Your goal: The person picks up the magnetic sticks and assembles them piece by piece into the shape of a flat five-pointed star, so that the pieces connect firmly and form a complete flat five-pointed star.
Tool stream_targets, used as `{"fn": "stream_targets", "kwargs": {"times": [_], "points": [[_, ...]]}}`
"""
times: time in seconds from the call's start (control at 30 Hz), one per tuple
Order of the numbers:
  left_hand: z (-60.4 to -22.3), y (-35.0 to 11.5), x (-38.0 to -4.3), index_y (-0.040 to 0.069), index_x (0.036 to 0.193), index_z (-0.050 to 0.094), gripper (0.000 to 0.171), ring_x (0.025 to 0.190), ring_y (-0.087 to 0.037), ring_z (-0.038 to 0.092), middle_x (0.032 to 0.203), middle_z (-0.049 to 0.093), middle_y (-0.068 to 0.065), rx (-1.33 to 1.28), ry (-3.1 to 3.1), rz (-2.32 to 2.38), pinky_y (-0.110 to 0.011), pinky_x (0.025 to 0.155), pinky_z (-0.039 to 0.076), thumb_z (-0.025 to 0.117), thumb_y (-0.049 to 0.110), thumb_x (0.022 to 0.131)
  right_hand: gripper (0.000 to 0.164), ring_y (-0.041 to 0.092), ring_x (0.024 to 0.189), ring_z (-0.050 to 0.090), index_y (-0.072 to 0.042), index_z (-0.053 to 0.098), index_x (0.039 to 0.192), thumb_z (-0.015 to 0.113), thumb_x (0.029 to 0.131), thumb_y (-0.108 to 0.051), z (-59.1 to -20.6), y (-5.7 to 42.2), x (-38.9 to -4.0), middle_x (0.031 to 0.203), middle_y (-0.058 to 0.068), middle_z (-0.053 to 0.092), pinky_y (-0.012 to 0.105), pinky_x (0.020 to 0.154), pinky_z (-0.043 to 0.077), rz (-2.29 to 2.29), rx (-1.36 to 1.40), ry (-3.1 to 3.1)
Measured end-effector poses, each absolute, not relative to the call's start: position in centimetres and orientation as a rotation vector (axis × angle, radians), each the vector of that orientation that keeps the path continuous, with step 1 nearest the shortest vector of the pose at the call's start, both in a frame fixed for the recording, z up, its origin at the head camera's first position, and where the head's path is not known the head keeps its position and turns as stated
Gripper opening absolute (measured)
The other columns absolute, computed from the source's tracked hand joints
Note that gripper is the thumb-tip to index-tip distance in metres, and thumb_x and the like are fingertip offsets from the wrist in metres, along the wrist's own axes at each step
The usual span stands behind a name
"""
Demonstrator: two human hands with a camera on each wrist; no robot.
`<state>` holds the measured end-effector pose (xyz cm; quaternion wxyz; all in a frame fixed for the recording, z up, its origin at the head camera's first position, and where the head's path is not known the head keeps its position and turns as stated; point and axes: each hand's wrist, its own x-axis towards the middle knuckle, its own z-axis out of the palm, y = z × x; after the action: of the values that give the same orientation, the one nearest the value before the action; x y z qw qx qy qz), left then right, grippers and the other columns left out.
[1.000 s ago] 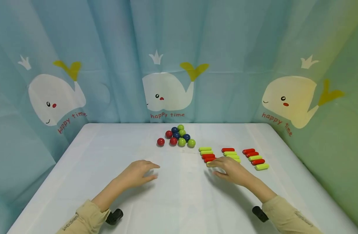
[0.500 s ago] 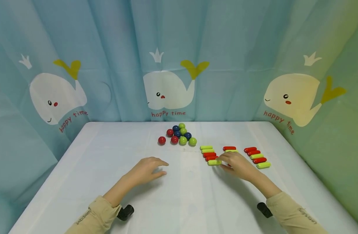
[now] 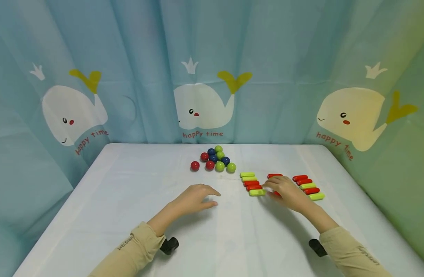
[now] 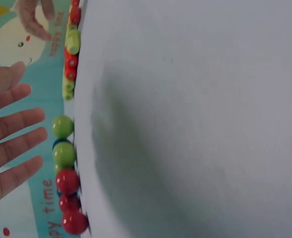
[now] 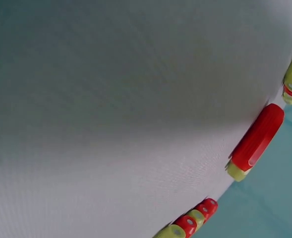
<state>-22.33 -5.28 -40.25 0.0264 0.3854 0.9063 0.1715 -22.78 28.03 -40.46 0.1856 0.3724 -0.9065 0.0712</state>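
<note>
In the head view my left hand [image 3: 194, 198] hovers over the middle of the table, thumb and fingers apart, holding nothing; its fingers look spread in the left wrist view. My right hand [image 3: 286, 192] hangs over the middle row of short plastic sticks, fingers loosely bent, and covers most of that row. A red stick [image 3: 275, 176] shows behind the hand. Its fingertips lie close to the left row, whose front piece is a yellow-green stick [image 3: 257, 192]. The right wrist view shows no fingers, only a red stick [image 5: 258, 138] and others along the edge.
Red balls [image 3: 195, 166], blue balls [image 3: 226, 161] and green balls [image 3: 231, 167] form a cluster at the back. A third row of red and yellow-green sticks [image 3: 302, 181] lies at the right. A whale-print curtain [image 3: 149, 104] hangs behind the white table [image 3: 111, 200].
My left hand has moved right, toward the table's middle. My right hand has shifted right, from the left row's front stick to over the middle row. The view has shifted slightly.
</note>
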Motion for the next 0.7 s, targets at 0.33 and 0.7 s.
{"fn": "stream_targets", "kwargs": {"times": [0.33, 0.7], "points": [[-40.7, -2.3, -23.2, 0.017, 0.121, 0.065, 0.032, 0.117, -0.012, 0.057, 0.121, 0.065, 0.004, 1.215, 2.765, 0.471, -0.030, 0.100, 0.043, 0.059, 0.033, 0.093, 0.030, 0.034, 0.096, 0.062, -0.002, 0.069, 0.099, 0.077, 0.070, 0.001, -40.2, 29.1, -23.2, 0.098, 0.013, 0.069, 0.054, 0.083, 0.049, 0.199, 0.967, -2.608], [-41.0, -0.1, -23.6, 0.018, 0.121, 0.064, 0.031, 0.115, -0.010, 0.058, 0.120, 0.065, 0.004, 1.249, 2.746, 0.446, -0.027, 0.099, 0.044, 0.059, 0.031, 0.093, 0.026, 0.032, 0.088, 0.063, 0.000, 0.069, 0.094, 0.078, 0.070, 0.002, -40.4, 29.7, -23.9, 0.092, 0.012, 0.070, 0.051, 0.078, 0.051, 0.202, 0.973, -2.551]]}}
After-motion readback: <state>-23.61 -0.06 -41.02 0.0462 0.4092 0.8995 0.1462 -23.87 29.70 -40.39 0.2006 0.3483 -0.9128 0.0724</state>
